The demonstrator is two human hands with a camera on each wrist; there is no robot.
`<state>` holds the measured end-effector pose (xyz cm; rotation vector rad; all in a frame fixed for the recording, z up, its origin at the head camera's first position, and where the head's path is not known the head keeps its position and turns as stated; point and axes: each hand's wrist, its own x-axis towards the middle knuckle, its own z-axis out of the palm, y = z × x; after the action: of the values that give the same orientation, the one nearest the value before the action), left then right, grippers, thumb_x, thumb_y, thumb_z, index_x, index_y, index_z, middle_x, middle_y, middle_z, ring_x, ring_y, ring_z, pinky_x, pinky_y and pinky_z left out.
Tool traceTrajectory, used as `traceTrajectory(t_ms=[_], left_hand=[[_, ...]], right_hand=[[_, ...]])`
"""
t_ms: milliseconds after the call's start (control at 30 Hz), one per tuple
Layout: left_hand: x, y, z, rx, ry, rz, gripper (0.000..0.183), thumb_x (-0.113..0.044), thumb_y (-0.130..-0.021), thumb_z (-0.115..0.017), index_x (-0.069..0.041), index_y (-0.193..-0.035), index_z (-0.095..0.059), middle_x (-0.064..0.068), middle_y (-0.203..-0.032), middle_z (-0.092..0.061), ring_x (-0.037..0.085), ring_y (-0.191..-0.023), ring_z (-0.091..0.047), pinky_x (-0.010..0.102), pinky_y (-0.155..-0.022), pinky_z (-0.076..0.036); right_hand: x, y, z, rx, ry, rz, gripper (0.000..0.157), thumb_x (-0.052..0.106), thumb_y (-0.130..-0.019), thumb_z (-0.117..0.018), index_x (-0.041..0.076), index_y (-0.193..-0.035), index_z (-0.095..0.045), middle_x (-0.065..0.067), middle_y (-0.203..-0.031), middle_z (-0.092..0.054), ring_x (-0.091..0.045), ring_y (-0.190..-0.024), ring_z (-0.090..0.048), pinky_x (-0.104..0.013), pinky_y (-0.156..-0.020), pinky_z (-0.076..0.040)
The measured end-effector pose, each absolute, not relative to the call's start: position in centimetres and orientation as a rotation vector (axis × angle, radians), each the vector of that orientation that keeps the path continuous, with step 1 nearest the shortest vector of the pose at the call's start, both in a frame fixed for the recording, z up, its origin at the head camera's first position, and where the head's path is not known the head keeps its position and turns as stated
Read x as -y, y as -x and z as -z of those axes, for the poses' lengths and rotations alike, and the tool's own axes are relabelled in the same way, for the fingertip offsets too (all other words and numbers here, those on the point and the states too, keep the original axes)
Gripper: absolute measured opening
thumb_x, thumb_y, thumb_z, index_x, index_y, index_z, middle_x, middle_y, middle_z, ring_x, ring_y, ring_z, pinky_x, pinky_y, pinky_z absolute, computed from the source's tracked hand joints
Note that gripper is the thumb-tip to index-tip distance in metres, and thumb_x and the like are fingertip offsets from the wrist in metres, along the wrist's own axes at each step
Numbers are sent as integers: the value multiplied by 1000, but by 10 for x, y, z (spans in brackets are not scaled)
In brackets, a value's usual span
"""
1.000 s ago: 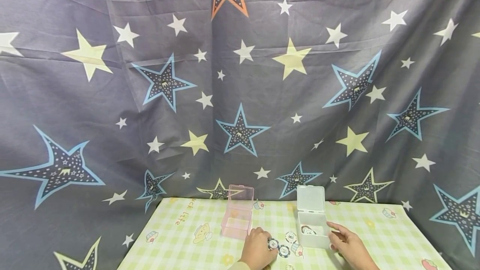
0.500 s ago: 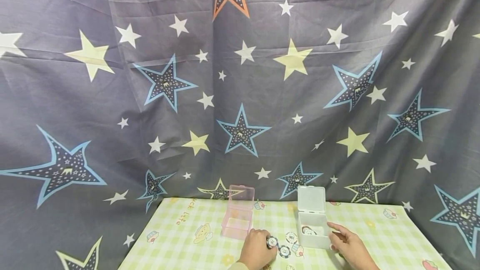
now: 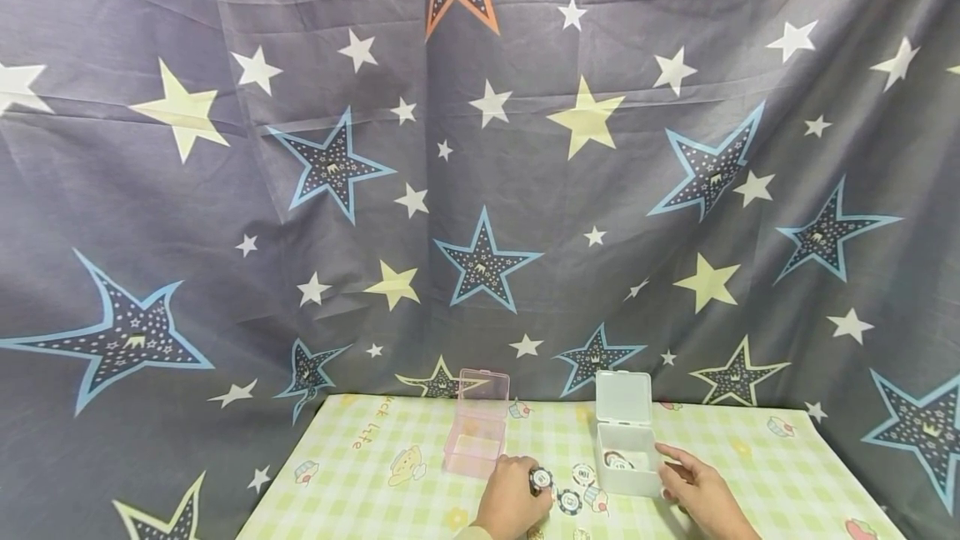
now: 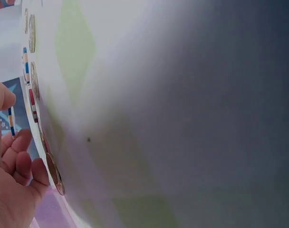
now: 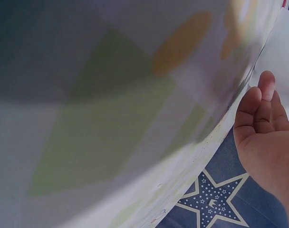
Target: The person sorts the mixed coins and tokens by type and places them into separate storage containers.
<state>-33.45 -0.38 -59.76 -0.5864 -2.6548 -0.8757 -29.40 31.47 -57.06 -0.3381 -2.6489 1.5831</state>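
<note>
On checked worktop [image 3: 795,473]: L hand [image 3: 512,497] w/ 1 dk-edged chip [image 3: 542,480] pinched; adj. 1 dk flat chip [image 3: 569,502], 1 wht chip [image 3: 583,474]. R hand [image 3: 696,490], fingers extended, at R side of wht box [image 3: 628,484] (lid up, loose chips [image 3: 619,462] inside); contact prob., view poor. Pink box [image 3: 472,467], lid up, beyond L hand.

A pale cream sleeve [image 3: 472,533] showed behind the left grip [image 3: 513,497], which, like the right grip [image 3: 699,490], was bare.
</note>
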Motion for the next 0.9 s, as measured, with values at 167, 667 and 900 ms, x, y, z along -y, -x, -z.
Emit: traceTrajectory(t_ms=[167,667,900], left_hand=[[3,335,597,2643,611,907,23,-22,-73,-83,-10,-92,-78,-4,-80,-73,10,-75,-54,25,-69,-51],[1,333,594,2616,555,962,22,-21,-72,-83,-10,-90,-79,-7,-79,-71,5,-75,-53,23,-69,-51],[-3,332,589,2607,536,961,24,-22,-75,-83,-9,-95,-80,-13,-74,-64,1,-73,-50,26,-75,-50]], right_hand=[[-315,295,572,2647,342,-1582,51,26,-107,-64,0,-150,-58,-17,-113,-80,-19,-82,-73,-33,-69,-58],[-318,297,575,2643,352,-1597,53,30,-107,-64,1,-151,-57,-18,-117,-79,-18,-83,-74,-33,-70,-59],[-317,296,575,2652,345,-1573,53,30,-107,-64,1,-151,-57,-17,-117,-79,-18,-83,-73,-32,-68,-57]])
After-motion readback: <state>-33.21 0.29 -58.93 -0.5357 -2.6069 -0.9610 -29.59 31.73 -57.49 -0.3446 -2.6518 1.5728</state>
